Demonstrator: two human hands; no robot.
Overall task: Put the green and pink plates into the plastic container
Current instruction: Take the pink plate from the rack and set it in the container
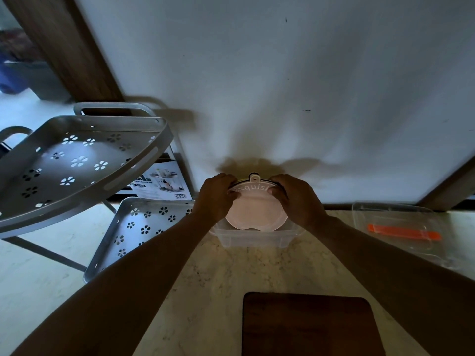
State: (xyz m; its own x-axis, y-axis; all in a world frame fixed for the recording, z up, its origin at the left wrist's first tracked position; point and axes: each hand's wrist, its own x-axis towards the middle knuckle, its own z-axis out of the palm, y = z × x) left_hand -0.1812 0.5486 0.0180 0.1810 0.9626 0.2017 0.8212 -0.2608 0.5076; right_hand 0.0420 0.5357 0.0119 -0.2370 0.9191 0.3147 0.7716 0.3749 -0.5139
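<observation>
A pink plate (253,213) with white lettering along its rim stands tilted in a clear plastic container (253,240) on the marble counter, close to the wall. My left hand (214,199) grips the plate's left edge and my right hand (298,199) grips its right edge. A thin dark-and-yellowish rim shows just behind the pink plate's top edge; I cannot tell if it is the green plate. A small hanging tab sticks up at the top of the plate.
A clear lid (401,232) with an orange clip lies on the counter at the right. A dark wooden board (308,325) sits at the near edge. Left of the counter stands a grey perforated rack (77,163) with a lower shelf (138,232).
</observation>
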